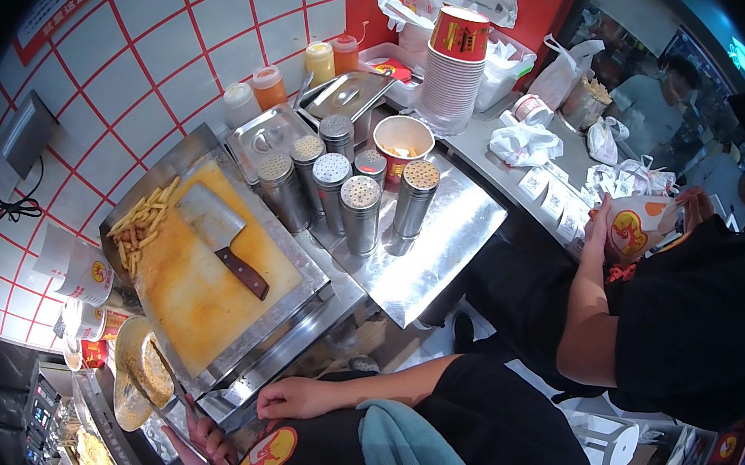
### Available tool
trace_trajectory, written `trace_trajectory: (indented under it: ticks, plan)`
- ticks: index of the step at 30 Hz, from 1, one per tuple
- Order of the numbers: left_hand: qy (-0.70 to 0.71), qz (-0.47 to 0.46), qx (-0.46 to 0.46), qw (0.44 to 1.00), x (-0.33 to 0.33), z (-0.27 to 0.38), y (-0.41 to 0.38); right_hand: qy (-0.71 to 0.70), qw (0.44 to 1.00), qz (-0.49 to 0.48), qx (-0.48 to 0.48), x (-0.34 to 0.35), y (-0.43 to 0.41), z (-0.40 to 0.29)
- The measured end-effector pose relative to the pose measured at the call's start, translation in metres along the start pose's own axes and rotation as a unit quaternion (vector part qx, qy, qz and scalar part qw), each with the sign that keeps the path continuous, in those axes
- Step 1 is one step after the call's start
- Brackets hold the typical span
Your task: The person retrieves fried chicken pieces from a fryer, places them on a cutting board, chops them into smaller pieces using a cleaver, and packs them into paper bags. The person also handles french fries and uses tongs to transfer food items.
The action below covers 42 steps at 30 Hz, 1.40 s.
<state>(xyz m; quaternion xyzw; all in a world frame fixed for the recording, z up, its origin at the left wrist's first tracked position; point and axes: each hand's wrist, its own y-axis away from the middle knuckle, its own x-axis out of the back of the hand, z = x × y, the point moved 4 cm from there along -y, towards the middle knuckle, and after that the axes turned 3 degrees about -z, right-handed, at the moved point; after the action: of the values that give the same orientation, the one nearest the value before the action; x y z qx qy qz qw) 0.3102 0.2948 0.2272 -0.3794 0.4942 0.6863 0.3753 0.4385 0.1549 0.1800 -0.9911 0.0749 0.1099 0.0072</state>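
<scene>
My left hand (213, 451) grips long metal tongs (174, 385) by the handle end, low in the picture. Over a tan, crumb-coated bowl (128, 356) reach the tongs' two arms, spread apart; whether they hold anything I cannot tell. My right hand (294, 398) is loosely curled in front of my dark apron, with nothing visible in it. Beyond the hands lies a stained cutting board (199, 323) in a metal tray. A cleaver (242, 272) with a dark wooden handle rests flat on it, and cut French fries (149, 216) are heaped along its far left edge.
Several metal shakers (359, 214) stand on the steel counter (449, 220) beside a paper tub (403, 144) with food inside. Behind are a tall stack of paper tubs (453, 77) and sauce bottles (270, 87). At right, a co-worker's hand (597, 222) holds a printed paper bag (635, 229).
</scene>
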Motion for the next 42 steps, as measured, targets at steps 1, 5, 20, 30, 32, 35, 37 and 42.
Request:
trace_trajectory:
  ticks: [1,5,20,30,32,35,37,42]
  plan:
    - [-0.005,-0.012,0.006,1.000,0.003,0.002,-0.001,0.002,1.000,-0.011,-0.009,0.000,0.000,-0.001]
    - [-0.013,-0.005,0.007,1.000,0.005,0.002,-0.003,-0.001,0.999,-0.029,-0.028,0.002,0.002,-0.004]
    - [-0.173,0.222,-0.126,0.951,0.017,0.042,0.014,-0.007,0.999,-0.017,-0.047,0.002,0.009,-0.002]
    - [-0.671,0.663,-0.157,0.294,0.098,0.278,0.186,0.028,0.977,0.020,-0.212,-0.014,0.012,-0.026]
    - [-0.645,0.712,-0.086,0.266,0.113,0.314,0.201,0.047,0.972,0.016,-0.229,-0.022,-0.004,-0.020]
    - [-0.649,0.719,-0.029,0.249,0.151,0.354,0.205,0.057,0.968,0.021,-0.242,-0.035,-0.014,-0.019]
    - [-0.652,0.719,-0.012,0.242,0.162,0.377,0.196,0.054,0.967,0.036,-0.248,-0.041,-0.016,-0.017]
    - [-0.665,0.716,0.021,0.212,0.179,0.412,0.182,0.030,0.961,0.060,-0.267,-0.058,-0.023,-0.014]
